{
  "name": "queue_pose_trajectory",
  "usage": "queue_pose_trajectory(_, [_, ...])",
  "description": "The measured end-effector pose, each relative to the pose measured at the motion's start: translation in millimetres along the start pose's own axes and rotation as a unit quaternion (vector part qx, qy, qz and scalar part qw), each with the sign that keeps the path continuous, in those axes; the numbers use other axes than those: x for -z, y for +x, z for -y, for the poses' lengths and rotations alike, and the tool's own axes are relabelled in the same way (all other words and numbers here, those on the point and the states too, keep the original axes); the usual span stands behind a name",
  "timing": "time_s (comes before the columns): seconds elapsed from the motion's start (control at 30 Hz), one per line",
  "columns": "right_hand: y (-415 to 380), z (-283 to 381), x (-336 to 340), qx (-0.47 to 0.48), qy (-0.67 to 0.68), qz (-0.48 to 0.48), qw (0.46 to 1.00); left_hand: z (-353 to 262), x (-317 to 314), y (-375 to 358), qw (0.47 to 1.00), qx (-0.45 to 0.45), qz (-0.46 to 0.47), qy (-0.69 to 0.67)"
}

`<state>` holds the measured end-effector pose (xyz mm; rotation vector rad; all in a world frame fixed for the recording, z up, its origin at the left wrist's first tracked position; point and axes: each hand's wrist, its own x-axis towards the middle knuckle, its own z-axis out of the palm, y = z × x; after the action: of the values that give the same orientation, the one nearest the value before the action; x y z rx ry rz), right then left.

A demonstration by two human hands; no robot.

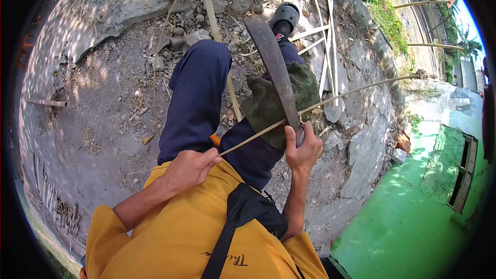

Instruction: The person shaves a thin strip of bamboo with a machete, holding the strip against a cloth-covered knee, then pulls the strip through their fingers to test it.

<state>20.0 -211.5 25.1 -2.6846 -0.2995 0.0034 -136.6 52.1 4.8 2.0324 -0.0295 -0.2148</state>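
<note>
My left hand (192, 169) is closed around the near end of a long thin bamboo strip (356, 89), which runs up to the right across my lap. In my right hand (303, 150) is the handle of a machete (275, 67); its broad, dark, curved blade points up and away from me. The strip meets the blade just above the handle. Under the blade, a dark green cloth (305, 85) covers my thigh and knee. How the fingers of my right hand wrap the handle is partly hidden.
Several pale bamboo strips (330, 46) lie on the ground by my dark shoe (285, 16). Another long strip (211, 10) stretches between my legs. Short bamboo pieces (51, 201) are piled at lower left. A green wall (408, 217) stands on the right.
</note>
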Motion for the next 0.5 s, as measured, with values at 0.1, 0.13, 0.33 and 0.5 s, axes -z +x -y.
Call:
queue_pose_trajectory(0.1, [3,-10,-5,0.01,0.058,-0.034,0.998,6,-2,12,1.0,-0.006,-0.006,0.018])
queue_pose_trajectory(0.13, [3,-13,-5,0.001,0.066,-0.036,0.997,11,-5,17,0.999,-0.014,-0.016,0.023])
queue_pose_trajectory(0.33, [-3,-16,2,-0.003,0.033,0.013,0.999,12,0,45,0.998,-0.022,0.023,0.056])
queue_pose_trajectory(0.5, [4,-12,-2,-0.004,0.044,-0.034,0.998,16,2,27,0.999,-0.031,-0.008,0.03])
